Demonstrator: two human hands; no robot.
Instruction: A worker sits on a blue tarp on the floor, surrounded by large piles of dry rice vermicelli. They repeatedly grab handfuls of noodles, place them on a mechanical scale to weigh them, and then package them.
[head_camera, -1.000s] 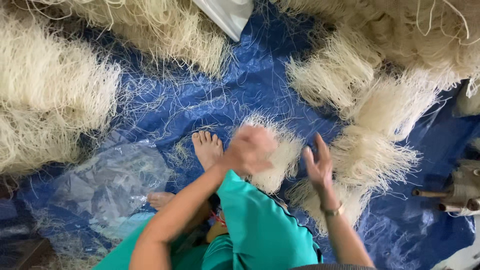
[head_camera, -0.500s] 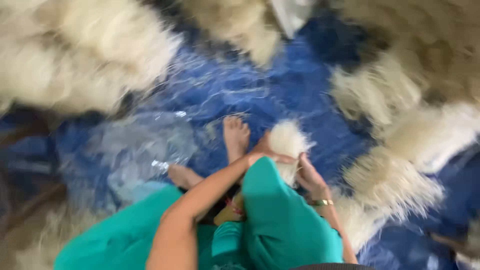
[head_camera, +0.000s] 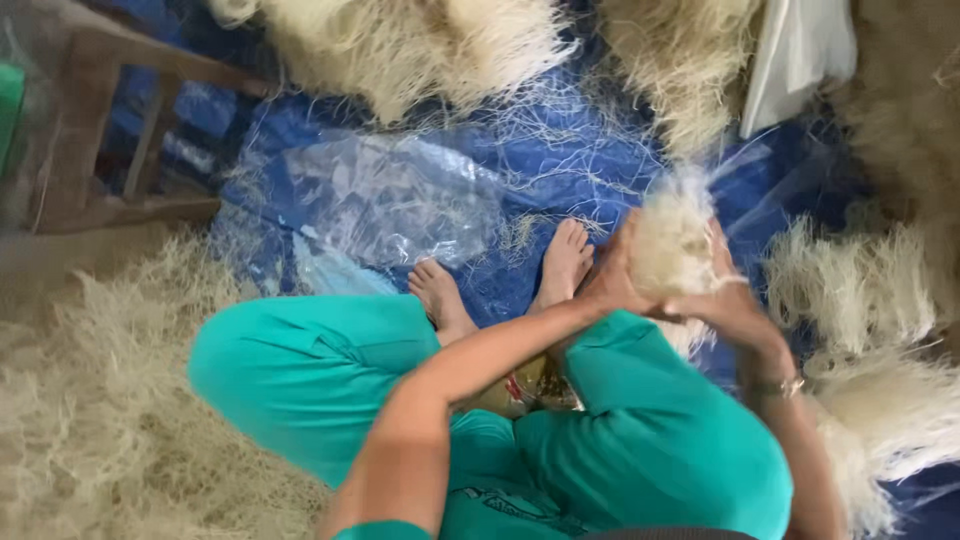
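The bundle of noodles (head_camera: 672, 240) between the left hand (head_camera: 610, 280) and the right hand (head_camera: 735, 305) is showing a pale cream colour. The heaps of noodles (head_camera: 420, 40) around are looking the same cream, some a little more yellow. The tarp (head_camera: 560, 150) is shining deep blue with thin pale strands across it. The trousers (head_camera: 320, 370) are glowing in plain teal green. The plastic sheet (head_camera: 390, 200) is looking clear and greyish. The wooden stool (head_camera: 110, 130) is showing brown
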